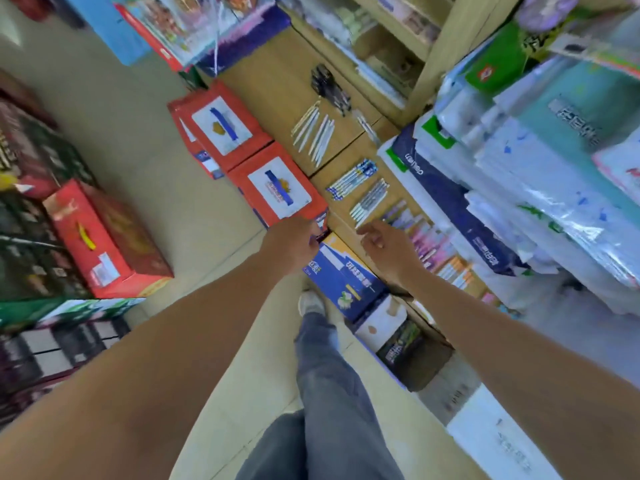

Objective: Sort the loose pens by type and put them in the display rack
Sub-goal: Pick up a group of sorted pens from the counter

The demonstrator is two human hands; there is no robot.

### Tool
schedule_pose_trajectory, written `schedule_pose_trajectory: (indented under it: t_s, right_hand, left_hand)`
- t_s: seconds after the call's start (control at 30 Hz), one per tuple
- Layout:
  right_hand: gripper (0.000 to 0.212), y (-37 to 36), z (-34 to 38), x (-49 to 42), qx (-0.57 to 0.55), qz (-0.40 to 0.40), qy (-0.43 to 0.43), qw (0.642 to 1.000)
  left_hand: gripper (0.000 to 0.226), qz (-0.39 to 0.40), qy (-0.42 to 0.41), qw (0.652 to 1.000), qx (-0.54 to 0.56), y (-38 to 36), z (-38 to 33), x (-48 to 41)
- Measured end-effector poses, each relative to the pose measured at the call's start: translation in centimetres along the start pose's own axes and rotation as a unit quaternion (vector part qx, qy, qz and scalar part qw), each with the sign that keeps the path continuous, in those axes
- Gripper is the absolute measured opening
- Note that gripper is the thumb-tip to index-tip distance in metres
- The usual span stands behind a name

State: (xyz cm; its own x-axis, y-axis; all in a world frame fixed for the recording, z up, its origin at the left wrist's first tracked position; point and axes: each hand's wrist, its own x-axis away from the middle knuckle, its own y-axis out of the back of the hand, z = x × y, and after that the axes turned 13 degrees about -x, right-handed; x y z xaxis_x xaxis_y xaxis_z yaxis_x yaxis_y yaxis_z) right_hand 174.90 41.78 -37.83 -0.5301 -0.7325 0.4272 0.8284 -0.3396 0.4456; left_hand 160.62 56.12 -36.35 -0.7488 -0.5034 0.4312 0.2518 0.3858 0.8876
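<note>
Loose pens lie in sorted groups on a wooden counter: black pens at the far end, white pens, blue-patterned pens, grey-white pens and purple and pink pens nearest me. My left hand reaches over the counter's front edge with its fingers curled; whether it holds anything is hidden. My right hand hovers just short of the grey-white pens, forefinger extended, holding nothing I can see. The picture is blurred.
Red boxes stand against the counter's front, and a blue box sits below my hands. Stacked paper packs and folders fill the right. More boxes sit on the floor at left. My leg and shoe are below.
</note>
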Motion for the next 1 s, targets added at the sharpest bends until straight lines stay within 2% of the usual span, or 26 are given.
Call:
schedule_pose_trajectory:
  t_s: [0.17, 0.37, 0.57, 0.77, 0.9, 1.0]
  right_hand:
    - [0.02, -1.2, 2.4, -8.7, -0.017, -0.018, -0.029, 0.999]
    - [0.017, -2.4, 4.0, -17.8, -0.023, -0.018, -0.075, 0.997]
    - [0.018, -4.6, 3.8, -25.3, -0.034, -0.062, -0.129, 0.989]
    - [0.009, -6.9, 3.1, -31.5, -0.061, -0.15, -0.221, 0.962]
    - [0.022, -8.4, 2.3, -35.0, -0.052, -0.183, -0.276, 0.942]
    - [0.035, -9.3, 1.6, -37.0, -0.053, -0.192, -0.296, 0.934]
  left_hand:
    - [0.028, -0.003, 0.028, 0.999, 0.04, 2.2, 5.0, -8.1]
    - [0.026, 0.028, 0.039, 0.998, 0.046, 3.8, 9.9, -17.2]
    - [0.026, 0.056, -0.019, 0.998, 0.032, 3.6, 13.9, -26.4]
    - [0.022, 0.065, -0.089, 0.994, -0.014, 2.5, 16.7, -34.0]
    - [0.016, 0.08, -0.1, 0.992, -0.021, 1.2, 17.8, -37.8]
    - [0.025, 0.077, -0.096, 0.992, -0.024, 0.3, 17.7, -39.7]
